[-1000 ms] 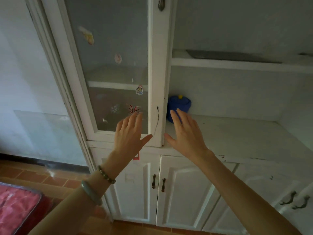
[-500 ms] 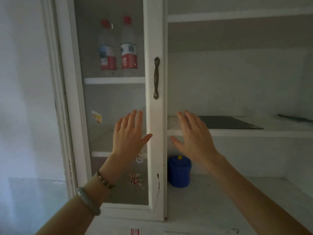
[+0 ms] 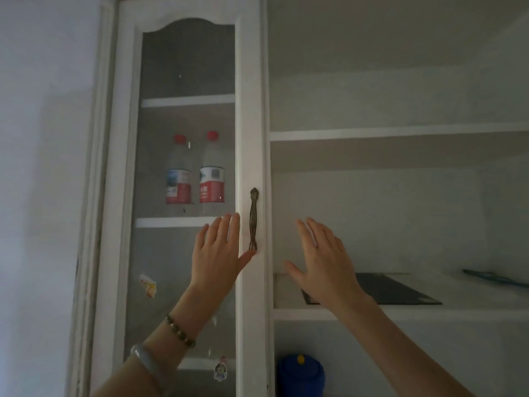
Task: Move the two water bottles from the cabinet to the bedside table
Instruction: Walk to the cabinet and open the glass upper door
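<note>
Two clear water bottles with red caps and red-and-white labels stand side by side on a shelf behind the closed glass cabinet door (image 3: 186, 67): the left bottle (image 3: 179, 171) and the right bottle (image 3: 211, 170). My left hand (image 3: 219, 255) is raised in front of the glass just below them, fingers spread, thumb near the foot of the bronze door handle (image 3: 253, 219). My right hand (image 3: 323, 262) is raised open in front of the open shelving to the right. Neither hand holds anything.
Open white shelves (image 3: 400, 131) fill the right side; a dark flat panel (image 3: 395, 290) lies on one. A blue lidded container (image 3: 300, 373) sits on the lower surface. Stickers (image 3: 148, 285) dot the glass. A bare wall (image 3: 43, 167) is at the left.
The view has tilted upward from the lower cupboards to the upper cabinet, bringing the bottles into sight. Both open hands have risen; the left now sits beside the door handle.
</note>
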Action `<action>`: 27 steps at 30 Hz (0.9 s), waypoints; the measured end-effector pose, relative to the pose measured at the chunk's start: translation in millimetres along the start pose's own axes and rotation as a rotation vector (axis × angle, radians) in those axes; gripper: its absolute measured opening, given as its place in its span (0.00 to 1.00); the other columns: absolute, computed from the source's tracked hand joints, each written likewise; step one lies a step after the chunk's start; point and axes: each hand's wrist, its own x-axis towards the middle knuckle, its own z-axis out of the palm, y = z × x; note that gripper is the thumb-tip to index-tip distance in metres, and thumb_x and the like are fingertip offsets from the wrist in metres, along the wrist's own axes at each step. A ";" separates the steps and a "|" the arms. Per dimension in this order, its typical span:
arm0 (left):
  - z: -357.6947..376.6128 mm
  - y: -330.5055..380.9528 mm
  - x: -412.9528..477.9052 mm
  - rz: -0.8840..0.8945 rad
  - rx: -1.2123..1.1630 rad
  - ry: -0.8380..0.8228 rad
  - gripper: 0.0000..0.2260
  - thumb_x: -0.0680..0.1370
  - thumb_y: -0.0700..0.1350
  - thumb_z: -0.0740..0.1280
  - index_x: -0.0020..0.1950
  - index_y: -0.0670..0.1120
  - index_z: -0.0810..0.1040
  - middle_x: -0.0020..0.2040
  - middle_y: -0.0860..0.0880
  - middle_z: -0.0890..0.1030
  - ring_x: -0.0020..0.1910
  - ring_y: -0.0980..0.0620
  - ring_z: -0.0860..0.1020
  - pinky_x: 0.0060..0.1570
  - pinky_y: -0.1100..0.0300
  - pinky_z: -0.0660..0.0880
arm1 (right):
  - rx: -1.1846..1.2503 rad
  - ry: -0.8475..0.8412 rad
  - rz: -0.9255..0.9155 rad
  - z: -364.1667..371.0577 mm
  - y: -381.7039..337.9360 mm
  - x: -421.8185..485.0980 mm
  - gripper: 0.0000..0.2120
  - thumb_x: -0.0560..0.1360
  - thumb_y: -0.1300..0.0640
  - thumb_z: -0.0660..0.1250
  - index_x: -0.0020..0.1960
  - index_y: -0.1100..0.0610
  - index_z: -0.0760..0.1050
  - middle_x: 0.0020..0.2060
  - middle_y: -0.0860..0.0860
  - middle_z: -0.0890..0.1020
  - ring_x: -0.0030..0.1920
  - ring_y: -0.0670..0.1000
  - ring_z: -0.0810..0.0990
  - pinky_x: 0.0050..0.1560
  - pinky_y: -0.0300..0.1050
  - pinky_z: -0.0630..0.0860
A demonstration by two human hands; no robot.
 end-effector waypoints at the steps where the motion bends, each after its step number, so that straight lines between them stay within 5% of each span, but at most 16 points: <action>1: 3.3 2.6 7.4 0.005 -0.007 0.017 0.33 0.69 0.59 0.68 0.65 0.38 0.70 0.60 0.40 0.77 0.59 0.41 0.76 0.59 0.45 0.72 | -0.009 0.007 0.001 -0.1 1.2 2.4 0.36 0.65 0.48 0.74 0.66 0.65 0.67 0.61 0.65 0.75 0.60 0.64 0.75 0.56 0.60 0.72; 16: 35.8 18.4 45.1 -0.013 0.125 -0.028 0.22 0.73 0.53 0.66 0.61 0.40 0.72 0.61 0.41 0.76 0.58 0.41 0.75 0.56 0.44 0.73 | -0.042 0.030 -0.053 4.7 10.3 12.7 0.34 0.65 0.48 0.74 0.65 0.63 0.69 0.60 0.63 0.76 0.58 0.62 0.76 0.53 0.55 0.75; 27: -1.7 22.3 36.4 -0.004 0.166 0.046 0.09 0.71 0.43 0.68 0.47 0.40 0.74 0.46 0.42 0.79 0.48 0.44 0.77 0.55 0.46 0.73 | 0.004 0.002 -0.036 -14.6 5.5 -4.4 0.33 0.66 0.50 0.74 0.65 0.64 0.68 0.62 0.64 0.74 0.60 0.63 0.74 0.55 0.57 0.74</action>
